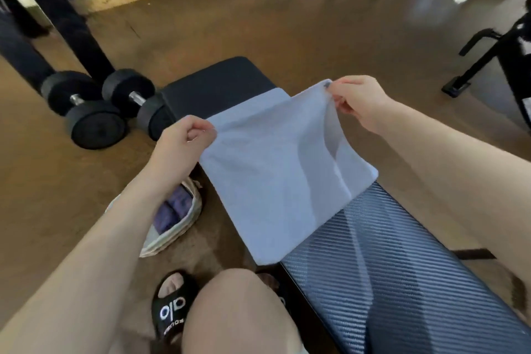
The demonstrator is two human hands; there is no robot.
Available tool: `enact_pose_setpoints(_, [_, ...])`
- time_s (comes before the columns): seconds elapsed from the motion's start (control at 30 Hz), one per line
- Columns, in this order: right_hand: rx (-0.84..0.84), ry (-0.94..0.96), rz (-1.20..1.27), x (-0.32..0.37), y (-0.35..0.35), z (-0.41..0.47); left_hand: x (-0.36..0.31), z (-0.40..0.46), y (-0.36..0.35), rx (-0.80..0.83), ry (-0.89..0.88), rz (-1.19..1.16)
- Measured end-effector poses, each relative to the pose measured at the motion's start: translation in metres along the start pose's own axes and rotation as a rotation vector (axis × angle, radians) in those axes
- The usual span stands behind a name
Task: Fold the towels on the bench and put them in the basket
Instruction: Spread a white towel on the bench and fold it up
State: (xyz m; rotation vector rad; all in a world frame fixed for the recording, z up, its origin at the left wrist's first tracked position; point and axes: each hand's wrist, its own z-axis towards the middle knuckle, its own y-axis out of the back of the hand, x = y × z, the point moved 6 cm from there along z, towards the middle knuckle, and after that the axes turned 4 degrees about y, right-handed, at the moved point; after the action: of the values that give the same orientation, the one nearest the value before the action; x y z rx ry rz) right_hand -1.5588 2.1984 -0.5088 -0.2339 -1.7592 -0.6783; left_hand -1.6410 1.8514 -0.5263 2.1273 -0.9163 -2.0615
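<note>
A pale blue towel point(273, 181) lies across the black bench point(388, 267), with its upper layer lifted off the lower one. My left hand point(184, 141) pinches the towel's left corner. My right hand point(359, 100) pinches the far right corner, raised above the bench. The lower layer of the towel stays flat on the bench toward its far end. On the floor to the left of the bench sits a cream basket point(175, 227) with folded dark purple towels point(175, 207) inside, partly hidden by my left forearm.
Two black dumbbells point(97, 112) lie on the brown floor left of the bench's far end. A black rack post point(71, 23) stands behind them. A black machine frame point(494, 46) is at the far right. My knee point(238, 313) and a black sandal point(172, 304) are near the bench's front.
</note>
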Motion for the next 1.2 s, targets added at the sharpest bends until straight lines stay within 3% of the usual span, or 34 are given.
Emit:
enact_pose_setpoints(0.3, [-0.011, 0.000, -0.264, -0.017, -0.070, 0.094, 0.051, 0.050, 0.011, -0.173, 0.159, -0.082])
enact_pose_setpoints(0.57, [-0.031, 0.022, -0.481, -0.041, -0.089, 0.105, 0.082, 0.064, 0.010, -0.171, 0.313, -0.119])
enact_pose_setpoints(0.87, [-0.223, 0.164, -0.267, -0.022, -0.071, 0.092, 0.059, 0.072, 0.025, -0.175, 0.220, -0.172])
enact_pose_setpoints(1.2, [-0.117, 0.097, -0.522, -0.041, -0.103, 0.121, 0.070, 0.079, 0.026, -0.294, 0.135, 0.113])
